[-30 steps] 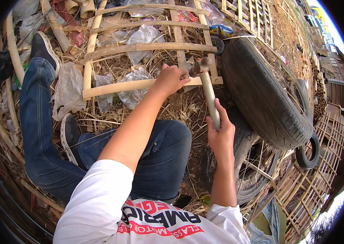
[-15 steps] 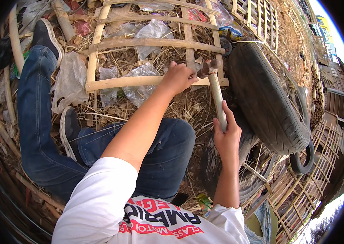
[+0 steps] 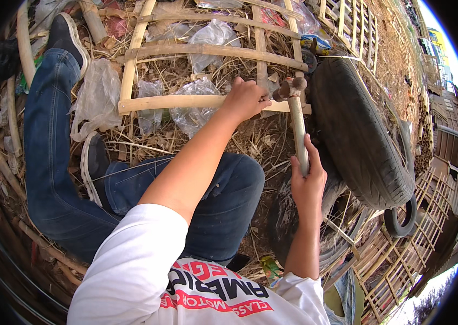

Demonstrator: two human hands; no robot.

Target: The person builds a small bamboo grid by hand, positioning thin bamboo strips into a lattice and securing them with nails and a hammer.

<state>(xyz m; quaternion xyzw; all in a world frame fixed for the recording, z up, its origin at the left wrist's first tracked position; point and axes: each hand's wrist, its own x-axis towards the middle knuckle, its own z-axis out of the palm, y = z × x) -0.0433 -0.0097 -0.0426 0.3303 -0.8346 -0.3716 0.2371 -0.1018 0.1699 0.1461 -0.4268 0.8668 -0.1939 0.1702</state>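
Observation:
My right hand point(image 3: 309, 181) is wrapped round the pale handle of a hammer point(image 3: 300, 130). Its rusty head is up beside my left fingertips, over the right end of a bamboo slat point(image 3: 177, 102). My left hand point(image 3: 246, 100) rests at that slat with thumb and fingers pinched together. Whatever sits between those fingertips is too small or hidden to make out. The slat is the nearest crosspiece of a bamboo lattice frame point(image 3: 218, 50), which lies on the littered ground.
A large worn tire point(image 3: 361, 135) stands close right of the hammer, with another old tire point(image 3: 299, 216) below it. Clear plastic bags point(image 3: 95, 100) and straw cover the ground. More bamboo lattice point(image 3: 407, 254) lies at right. My bent legs point(image 3: 223, 211) are near the frame.
The whole view has shifted slightly, so the frame, tire and both hands appear a little farther right. The hammer head and left fingertips stay close together; both grips are unchanged.

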